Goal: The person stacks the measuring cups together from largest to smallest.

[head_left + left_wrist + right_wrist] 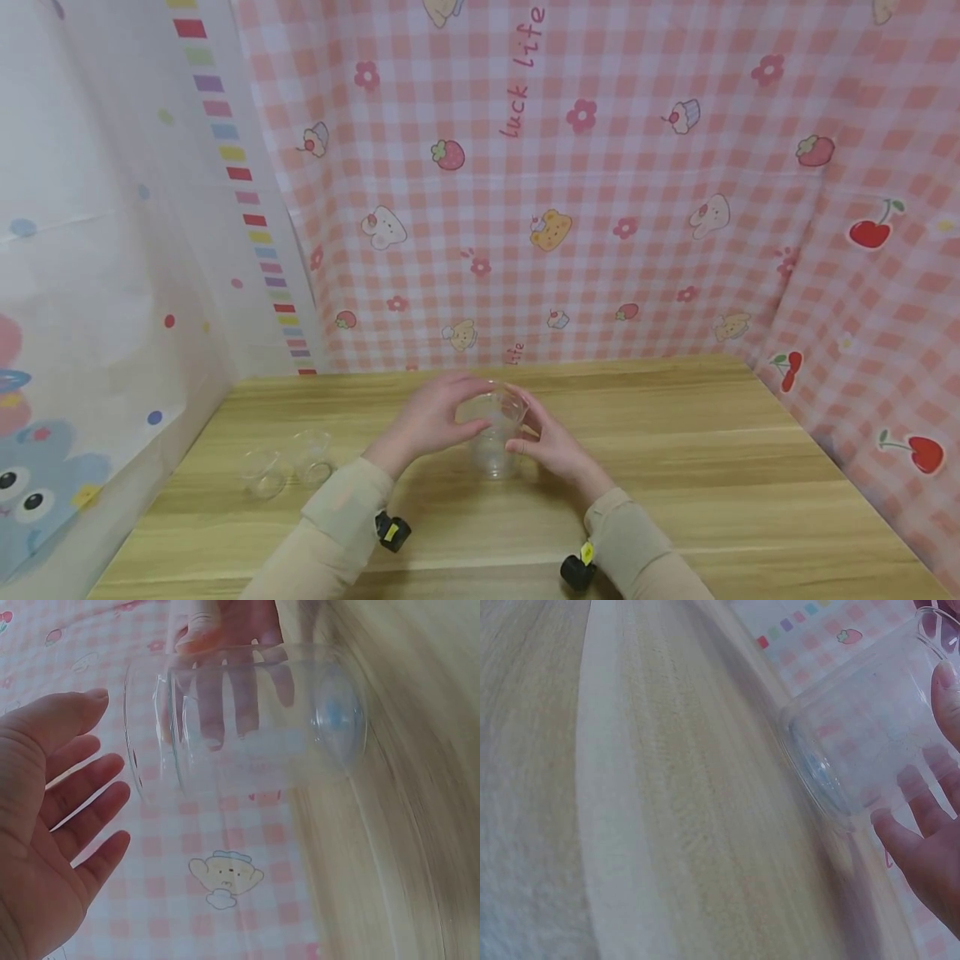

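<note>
A clear plastic cup stands upright on the wooden table, between the two hands. My right hand grips its side, the thumb in front and the fingers behind, as the left wrist view shows through the clear wall. Beside the rim is my left hand, its fingers spread and a small gap between them and the cup. Two ring lines show near the rim; whether a second cup is nested inside, I cannot tell. In the right wrist view the cup's base is at the table.
Two more clear cups stand close together on the table's left side. Behind the table hangs a pink checked cloth, with a white patterned cloth along the left.
</note>
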The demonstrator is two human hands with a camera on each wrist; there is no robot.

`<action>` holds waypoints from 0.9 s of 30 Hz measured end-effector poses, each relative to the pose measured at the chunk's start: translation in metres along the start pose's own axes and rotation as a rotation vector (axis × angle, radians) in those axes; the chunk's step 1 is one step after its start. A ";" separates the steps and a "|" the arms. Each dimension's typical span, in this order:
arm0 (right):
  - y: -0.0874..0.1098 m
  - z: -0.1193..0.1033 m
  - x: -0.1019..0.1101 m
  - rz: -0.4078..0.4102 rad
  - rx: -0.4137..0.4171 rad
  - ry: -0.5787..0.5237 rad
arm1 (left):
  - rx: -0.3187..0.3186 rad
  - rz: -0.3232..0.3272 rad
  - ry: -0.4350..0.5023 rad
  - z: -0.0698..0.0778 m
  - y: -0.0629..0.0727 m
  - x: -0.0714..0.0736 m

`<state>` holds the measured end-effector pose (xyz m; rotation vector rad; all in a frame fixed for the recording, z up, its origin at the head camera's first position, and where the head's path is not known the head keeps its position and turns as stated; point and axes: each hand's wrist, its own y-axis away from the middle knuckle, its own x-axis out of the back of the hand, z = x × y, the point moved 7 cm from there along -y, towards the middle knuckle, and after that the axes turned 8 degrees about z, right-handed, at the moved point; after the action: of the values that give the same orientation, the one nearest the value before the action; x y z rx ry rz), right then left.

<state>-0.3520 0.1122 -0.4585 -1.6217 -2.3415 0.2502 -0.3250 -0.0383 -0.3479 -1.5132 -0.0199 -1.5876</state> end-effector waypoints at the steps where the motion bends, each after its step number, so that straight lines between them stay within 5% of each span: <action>1: 0.000 0.000 0.000 -0.001 0.000 0.000 | -0.002 0.007 -0.010 0.000 0.001 0.001; 20: 0.001 -0.001 0.000 0.011 -0.017 -0.010 | -0.040 0.098 -0.109 0.000 0.021 0.016; 27: 0.000 0.000 0.000 0.013 -0.012 -0.007 | -0.008 0.109 -0.121 -0.005 0.030 0.020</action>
<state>-0.3519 0.1120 -0.4583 -1.6446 -2.3426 0.2457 -0.3077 -0.0696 -0.3499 -1.5883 0.0011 -1.4104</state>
